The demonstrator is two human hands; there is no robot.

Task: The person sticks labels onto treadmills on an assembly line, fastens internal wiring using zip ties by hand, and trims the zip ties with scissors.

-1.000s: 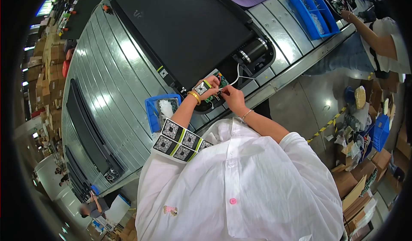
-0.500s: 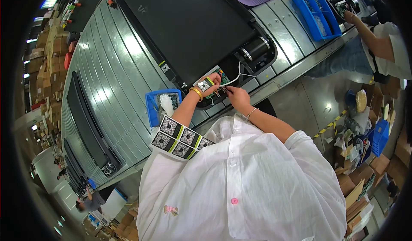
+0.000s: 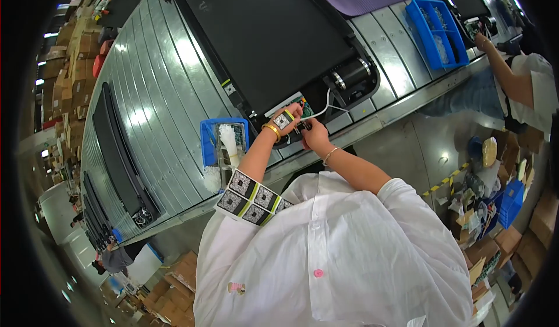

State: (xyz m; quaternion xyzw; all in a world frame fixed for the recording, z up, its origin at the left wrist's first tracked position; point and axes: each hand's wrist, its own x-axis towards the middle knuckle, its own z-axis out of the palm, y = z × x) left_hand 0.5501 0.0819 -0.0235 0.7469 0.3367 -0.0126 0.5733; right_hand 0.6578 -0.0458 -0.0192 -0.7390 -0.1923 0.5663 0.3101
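Note:
In the head view, a treadmill (image 3: 268, 36) with a black belt lies with its motor end toward me. Its end compartment is uncovered, showing a green circuit board (image 3: 307, 103), a silver-and-black motor (image 3: 353, 74) and a white cable (image 3: 327, 99). My left hand (image 3: 286, 119), a patterned tag on its back, bends over the board's near edge with closed fingers; whatever they grip is hidden. Close beside it, my right hand (image 3: 315, 135) pinches a small dark part (image 3: 304, 126) at the compartment's near rim. Its exact kind is too small to tell.
Left of my forearm stands a blue bin (image 3: 205, 146) with a bundle of white strips (image 3: 228, 139). Another blue bin (image 3: 428, 42) holds small hardware at the right. Beyond it, a co-worker's hand (image 3: 482, 41) is at another treadmill. The slatted metal bench (image 3: 169, 117) has a raised front edge.
The view has shifted slightly. My right hand has turned and drawn closer to my left hand, and the dark part now shows at its fingers. My left hand stays over the board.

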